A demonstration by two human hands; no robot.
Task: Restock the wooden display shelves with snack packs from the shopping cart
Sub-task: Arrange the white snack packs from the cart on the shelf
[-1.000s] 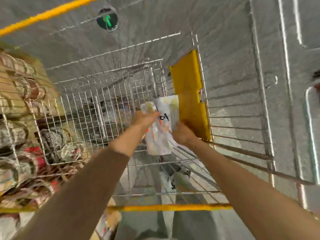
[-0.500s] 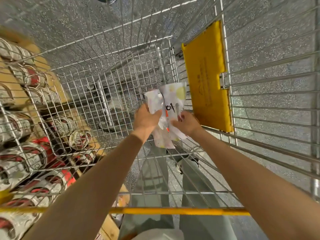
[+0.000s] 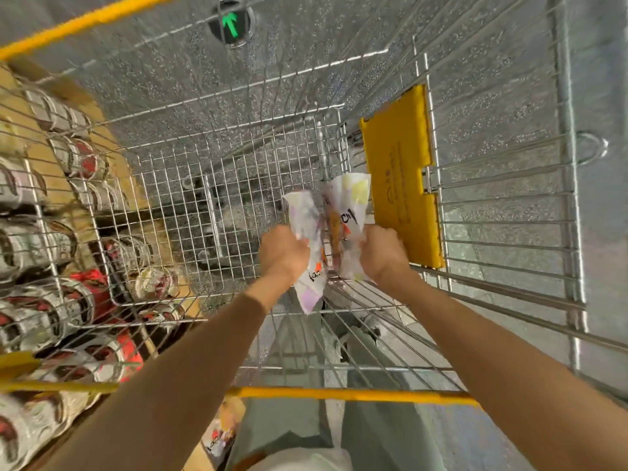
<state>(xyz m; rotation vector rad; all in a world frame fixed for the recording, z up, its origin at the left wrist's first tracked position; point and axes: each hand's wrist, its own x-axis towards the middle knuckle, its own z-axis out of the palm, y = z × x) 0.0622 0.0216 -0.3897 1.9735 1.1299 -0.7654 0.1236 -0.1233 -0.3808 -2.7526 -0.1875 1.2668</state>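
Two white snack packs with pastel patches and orange print are held inside the wire shopping cart (image 3: 217,185). My left hand (image 3: 283,251) grips the left snack pack (image 3: 311,277), which hangs down below my fist. My right hand (image 3: 382,251) grips the right snack pack (image 3: 351,205), which stands up above it. The two packs touch each other between my hands. Through the cart's left wall I see the wooden display shelves (image 3: 112,154) with rows of white, brown and red snack packs (image 3: 34,243).
A yellow child-seat flap (image 3: 401,178) lies against the cart's right side. The yellow cart handle (image 3: 353,394) crosses under my forearms. Grey speckled floor lies beyond, with a green arrow marker (image 3: 232,23). Another snack pack (image 3: 219,436) lies low by my legs.
My hands have drawn slightly apart, each with its own pack, and the left pack now hangs lower. The view has tilted up, showing the floor arrow again.
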